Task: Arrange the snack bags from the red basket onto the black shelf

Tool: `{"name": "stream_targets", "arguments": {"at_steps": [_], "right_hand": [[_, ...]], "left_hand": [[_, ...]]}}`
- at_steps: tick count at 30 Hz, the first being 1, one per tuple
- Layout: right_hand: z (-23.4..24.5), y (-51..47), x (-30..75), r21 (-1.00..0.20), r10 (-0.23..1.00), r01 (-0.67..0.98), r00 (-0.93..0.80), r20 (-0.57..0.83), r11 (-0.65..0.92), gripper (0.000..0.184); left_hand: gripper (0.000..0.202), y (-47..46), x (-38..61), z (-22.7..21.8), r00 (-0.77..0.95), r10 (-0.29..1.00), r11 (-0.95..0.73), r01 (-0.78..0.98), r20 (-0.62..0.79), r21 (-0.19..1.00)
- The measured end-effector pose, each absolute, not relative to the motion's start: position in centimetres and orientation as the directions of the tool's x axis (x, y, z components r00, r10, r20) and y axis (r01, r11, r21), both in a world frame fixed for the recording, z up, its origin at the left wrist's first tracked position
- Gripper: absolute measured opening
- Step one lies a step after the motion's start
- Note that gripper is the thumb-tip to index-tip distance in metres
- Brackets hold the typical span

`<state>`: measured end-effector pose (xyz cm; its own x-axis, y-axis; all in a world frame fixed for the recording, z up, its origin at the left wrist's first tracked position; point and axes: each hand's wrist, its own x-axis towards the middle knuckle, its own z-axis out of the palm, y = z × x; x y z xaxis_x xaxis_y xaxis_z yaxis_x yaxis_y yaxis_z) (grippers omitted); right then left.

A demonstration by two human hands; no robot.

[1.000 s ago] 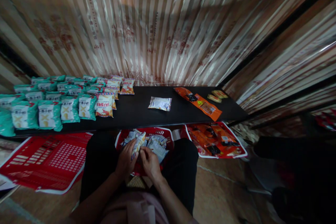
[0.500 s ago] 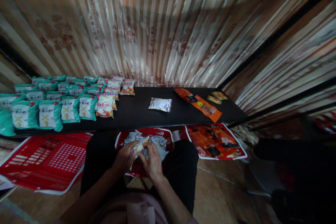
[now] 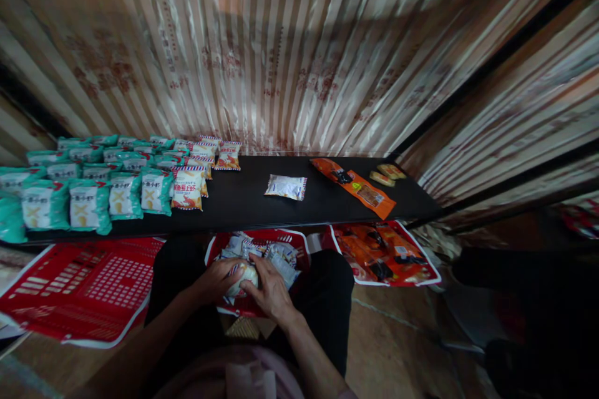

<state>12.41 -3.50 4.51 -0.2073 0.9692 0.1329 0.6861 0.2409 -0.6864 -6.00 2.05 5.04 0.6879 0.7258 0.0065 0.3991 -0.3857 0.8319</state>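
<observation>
Between my two hands is a small snack packet (image 3: 244, 280), pale with a striped end, held over the middle red basket (image 3: 303, 243). My left hand (image 3: 219, 279) is closed on its left side, and my right hand (image 3: 271, 290) grips it from the right. Several similar packets (image 3: 283, 259) lie in the basket below. On the black shelf ahead, one silvery-white packet (image 3: 285, 187) lies flat by itself. Left of it stand shrimp-print snack packets (image 3: 187, 188) with striped edges, upright in a short row.
Rows of teal-and-white snack bags (image 3: 88, 202) fill the left of the black shelf (image 3: 243, 206). Orange packages (image 3: 369, 196) and small yellowish packets (image 3: 389, 173) lie at its right. A red basket (image 3: 107, 274) sits at left, another with orange packs (image 3: 435, 275) at right.
The packet between my hands has turned, so more of its pale, rounded face shows. My right hand has shifted slightly over its top. Things on the shelf stay where they were.
</observation>
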Motion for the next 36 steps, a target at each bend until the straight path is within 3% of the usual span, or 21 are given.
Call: {"name": "stream_targets", "arguments": {"at_steps": [7, 12, 18, 26, 32, 36], "right_hand": [[4.9, -3.6, 12.3, -0.697, 0.975, 0.692, -0.217, 0.049, 0.189, 0.048], [4.6, -3.6, 12.1, -0.676, 0.989, 0.722, -0.13, 0.077, 0.147, 0.042], [4.5, -3.7, 11.8, -0.669, 0.998, 0.742, -0.017, 0.055, 0.049, 0.043], [5.3, -3.5, 11.7, -0.689, 0.995, 0.721, 0.104, 0.008, -0.07, 0.041], [5.0, -3.3, 11.7, -0.778, 0.974, 0.604, 0.222, -0.041, -0.171, 0.044], [4.8, -3.1, 11.8, -0.8, 0.954, 0.555, 0.293, -0.067, -0.227, 0.047]], "left_hand": [[0.042, 2.9, -5.3, 8.0, 0.693, 0.712, -0.202, 0.354, -0.111, 0.913], [0.037, 3.5, -5.0, 8.8, 0.627, 0.759, -0.079, 0.355, -0.174, 0.932], [0.036, 4.0, -5.2, 8.9, 0.654, 0.724, 0.061, 0.258, -0.221, 0.964], [0.045, 4.1, -5.5, 7.6, 0.571, 0.741, 0.334, 0.142, -0.353, 0.932], [0.051, 3.7, -5.2, 6.5, 0.485, 0.77, 0.497, -0.048, -0.415, 0.867], [0.046, 3.0, -4.4, 6.5, 0.504, 0.784, 0.475, -0.11, -0.363, 0.873]]}}
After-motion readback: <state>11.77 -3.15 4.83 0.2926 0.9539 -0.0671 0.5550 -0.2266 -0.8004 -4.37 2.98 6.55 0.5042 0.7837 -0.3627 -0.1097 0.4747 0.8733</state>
